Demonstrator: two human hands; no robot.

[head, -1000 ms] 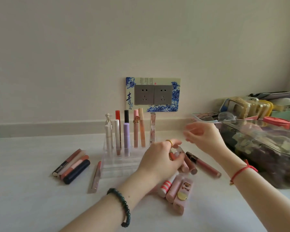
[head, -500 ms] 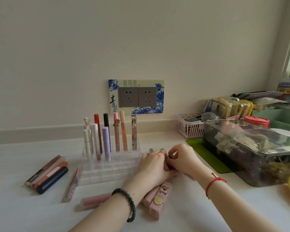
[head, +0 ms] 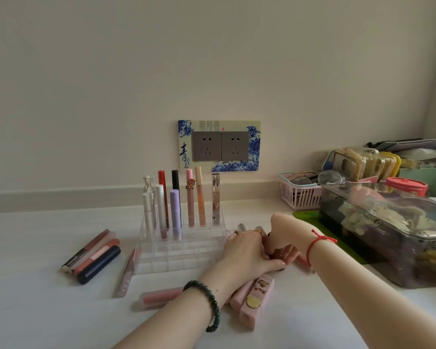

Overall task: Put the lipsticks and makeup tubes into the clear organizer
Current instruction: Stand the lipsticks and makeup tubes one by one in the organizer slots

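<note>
Head view: I am mid-pick. My left grip [head: 247, 250] is clenched round a bundle of tubes [head: 241, 226] on the bench [head: 35, 311], just right of the organizer [head: 176, 250]. My right grip [head: 285, 233] curls down onto the same bundle, but I cannot tell whether it holds one. Upright tubes [head: 174, 210] fill the organizer's back rows, and its front cells look free. Next, I judge, I must single out one tube, stand it upright and lower it into a free cell. A second ago my right grip hovered released above the bench; it has since dropped to join the left.
</note>
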